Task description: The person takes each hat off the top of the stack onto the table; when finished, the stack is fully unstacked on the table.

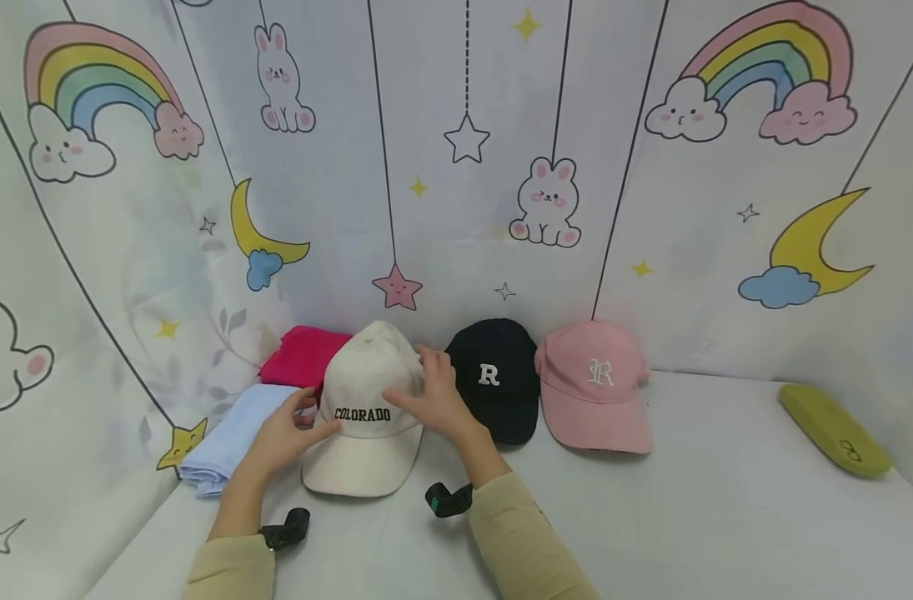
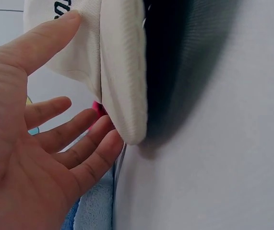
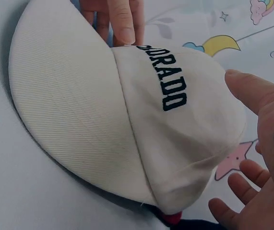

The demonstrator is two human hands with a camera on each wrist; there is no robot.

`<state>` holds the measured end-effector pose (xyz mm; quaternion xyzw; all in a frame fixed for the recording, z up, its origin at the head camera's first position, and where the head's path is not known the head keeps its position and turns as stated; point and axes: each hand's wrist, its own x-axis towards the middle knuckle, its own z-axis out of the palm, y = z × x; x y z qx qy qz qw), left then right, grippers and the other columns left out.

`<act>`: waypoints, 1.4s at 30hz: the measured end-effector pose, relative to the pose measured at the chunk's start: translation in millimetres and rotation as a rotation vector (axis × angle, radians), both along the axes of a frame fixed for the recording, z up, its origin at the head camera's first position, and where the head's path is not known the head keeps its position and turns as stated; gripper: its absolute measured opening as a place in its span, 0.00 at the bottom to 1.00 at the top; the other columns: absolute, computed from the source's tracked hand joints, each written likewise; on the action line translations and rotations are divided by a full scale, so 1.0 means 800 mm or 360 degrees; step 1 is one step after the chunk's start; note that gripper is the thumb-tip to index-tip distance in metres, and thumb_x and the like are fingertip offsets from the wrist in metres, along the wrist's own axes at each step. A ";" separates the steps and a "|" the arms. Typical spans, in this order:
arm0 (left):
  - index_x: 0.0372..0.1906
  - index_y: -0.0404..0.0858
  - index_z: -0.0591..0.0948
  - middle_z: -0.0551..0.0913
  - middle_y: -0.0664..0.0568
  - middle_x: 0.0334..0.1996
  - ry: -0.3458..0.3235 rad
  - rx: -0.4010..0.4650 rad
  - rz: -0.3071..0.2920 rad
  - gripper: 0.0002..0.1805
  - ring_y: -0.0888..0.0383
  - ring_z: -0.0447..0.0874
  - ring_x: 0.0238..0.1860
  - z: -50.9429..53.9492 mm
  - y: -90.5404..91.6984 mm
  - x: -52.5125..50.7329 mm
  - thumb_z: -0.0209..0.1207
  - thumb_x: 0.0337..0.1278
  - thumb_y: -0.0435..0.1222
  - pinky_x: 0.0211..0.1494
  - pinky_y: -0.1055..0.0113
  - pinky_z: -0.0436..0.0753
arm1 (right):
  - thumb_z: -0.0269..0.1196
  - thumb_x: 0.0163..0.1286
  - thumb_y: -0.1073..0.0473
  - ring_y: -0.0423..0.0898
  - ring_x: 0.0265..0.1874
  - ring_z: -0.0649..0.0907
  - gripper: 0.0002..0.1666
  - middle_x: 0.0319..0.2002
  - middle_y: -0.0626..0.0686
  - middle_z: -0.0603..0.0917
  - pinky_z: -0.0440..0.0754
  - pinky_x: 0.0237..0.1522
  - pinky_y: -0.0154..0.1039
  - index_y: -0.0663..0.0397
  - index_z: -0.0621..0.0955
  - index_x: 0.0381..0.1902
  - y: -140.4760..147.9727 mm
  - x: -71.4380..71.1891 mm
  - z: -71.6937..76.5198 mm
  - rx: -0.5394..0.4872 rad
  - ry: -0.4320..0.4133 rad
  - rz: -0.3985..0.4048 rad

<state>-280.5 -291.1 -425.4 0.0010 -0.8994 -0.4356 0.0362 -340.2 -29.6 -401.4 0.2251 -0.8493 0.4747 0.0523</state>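
A cream cap (image 1: pixel 369 379) lettered COLORADO leans at the back of the table, its brim toward the front. The left hand (image 1: pixel 287 433) is at its left side; in the left wrist view that hand (image 2: pixel 45 124) has its thumb over the cap front (image 2: pixel 86 52) and its fingers spread beside the brim. At the cap's right side is the right hand (image 1: pixel 437 396), fingers apart. The right wrist view shows this hand (image 3: pixel 266 143) beside the crown (image 3: pixel 194 105), thumb extended; whether it touches the cloth I cannot tell.
Right of the cream cap stand a black cap (image 1: pixel 494 417) and a pink cap (image 1: pixel 594 412). On its left lie a folded light-blue cloth (image 1: pixel 234 437) and a red cloth (image 1: pixel 298 358). A yellow-green case (image 1: pixel 831 429) lies at the far right. A patterned curtain (image 1: pixel 456 217) hangs behind.
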 end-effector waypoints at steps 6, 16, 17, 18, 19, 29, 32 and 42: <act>0.74 0.27 0.61 0.71 0.31 0.65 -0.0024 -0.0056 0.0000 0.49 0.39 0.76 0.58 -0.001 0.000 0.001 0.69 0.58 0.52 0.59 0.46 0.78 | 0.71 0.64 0.42 0.55 0.67 0.61 0.47 0.68 0.58 0.60 0.72 0.64 0.57 0.50 0.64 0.75 -0.005 0.004 -0.005 0.0107 -0.0112 -0.0001; 0.72 0.25 0.61 0.74 0.30 0.61 -0.0085 -0.0121 0.0013 0.50 0.36 0.74 0.60 -0.002 -0.004 0.001 0.68 0.57 0.54 0.61 0.42 0.76 | 0.72 0.63 0.42 0.57 0.64 0.63 0.48 0.64 0.59 0.62 0.73 0.61 0.61 0.42 0.63 0.76 -0.007 0.004 -0.010 0.0102 -0.0191 0.0028; 0.72 0.25 0.61 0.74 0.29 0.61 -0.0095 -0.0130 0.0016 0.51 0.36 0.74 0.61 -0.002 -0.003 0.001 0.68 0.57 0.54 0.61 0.42 0.76 | 0.72 0.62 0.42 0.57 0.64 0.63 0.49 0.64 0.59 0.62 0.73 0.60 0.61 0.41 0.63 0.76 -0.007 0.004 -0.011 0.0094 -0.0203 0.0035; 0.72 0.24 0.60 0.74 0.29 0.61 -0.0102 -0.0140 0.0018 0.52 0.35 0.73 0.61 -0.001 -0.003 0.001 0.68 0.57 0.55 0.61 0.41 0.75 | 0.72 0.62 0.42 0.57 0.65 0.63 0.49 0.65 0.59 0.61 0.73 0.60 0.62 0.40 0.62 0.76 -0.007 0.004 -0.012 0.0090 -0.0215 0.0038; 0.72 0.24 0.60 0.74 0.29 0.60 -0.0110 -0.0143 0.0022 0.52 0.35 0.73 0.61 -0.001 -0.003 0.001 0.68 0.57 0.55 0.61 0.41 0.75 | 0.72 0.62 0.43 0.57 0.65 0.63 0.49 0.65 0.59 0.61 0.73 0.61 0.62 0.38 0.62 0.76 -0.007 0.004 -0.013 0.0086 -0.0227 0.0040; 0.71 0.28 0.64 0.75 0.33 0.60 -0.0057 -0.0127 0.0037 0.47 0.40 0.76 0.57 -0.001 0.001 0.002 0.69 0.57 0.53 0.58 0.46 0.78 | 0.73 0.62 0.46 0.56 0.65 0.62 0.51 0.64 0.58 0.62 0.73 0.61 0.61 0.38 0.60 0.77 -0.009 0.006 -0.016 0.0062 -0.0144 0.0031; 0.71 0.29 0.65 0.74 0.34 0.60 -0.0046 -0.0104 0.0053 0.47 0.41 0.76 0.55 0.003 0.002 0.002 0.69 0.57 0.53 0.55 0.47 0.80 | 0.73 0.62 0.47 0.56 0.66 0.62 0.51 0.65 0.58 0.62 0.73 0.61 0.61 0.39 0.60 0.77 -0.010 0.007 -0.014 0.0055 -0.0103 0.0024; 0.72 0.32 0.65 0.73 0.37 0.63 0.0012 -0.0065 0.0092 0.45 0.44 0.74 0.53 0.018 0.007 0.004 0.69 0.58 0.53 0.41 0.63 0.82 | 0.72 0.63 0.50 0.57 0.66 0.63 0.48 0.66 0.60 0.62 0.72 0.61 0.62 0.41 0.63 0.77 -0.008 0.010 0.002 -0.0090 -0.0003 0.0018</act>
